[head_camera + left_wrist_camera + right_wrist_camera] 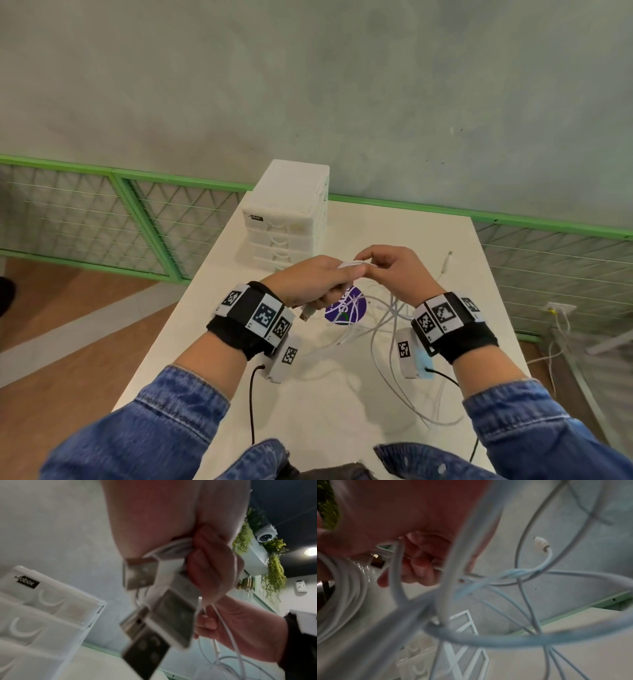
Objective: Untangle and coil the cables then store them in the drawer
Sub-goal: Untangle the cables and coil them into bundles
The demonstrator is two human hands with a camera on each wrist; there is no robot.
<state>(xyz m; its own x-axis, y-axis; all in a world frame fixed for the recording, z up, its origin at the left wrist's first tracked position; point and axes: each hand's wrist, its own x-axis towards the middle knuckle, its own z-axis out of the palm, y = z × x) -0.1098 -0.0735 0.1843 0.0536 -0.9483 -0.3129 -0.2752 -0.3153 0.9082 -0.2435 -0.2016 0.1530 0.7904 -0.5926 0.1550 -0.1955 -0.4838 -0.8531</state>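
Both hands are raised above the white table (pixel 428 233), close together. My left hand (pixel 329 284) grips a bundle of white cable loops (pixel 352 264); several USB plugs (pixel 140 573) hang below its curled fingers (pixel 211 566). My right hand (pixel 387 263) pinches a white cable strand (pixel 221 616) right beside the left thumb. A loose tangle of white cables (pixel 387 329) trails from the hands down onto the table, with one plug end (pixel 447 262) lying to the right. In the right wrist view blurred cable loops (pixel 488 638) hang in front of the fingers (pixel 421 561).
A white drawer unit (pixel 287 219) with all drawers shut stands at the table's far left edge. A purple round sticker (pixel 346 306) lies under the cables. A green mesh railing (pixel 102 219) runs behind the table; a wood floor lies to the left.
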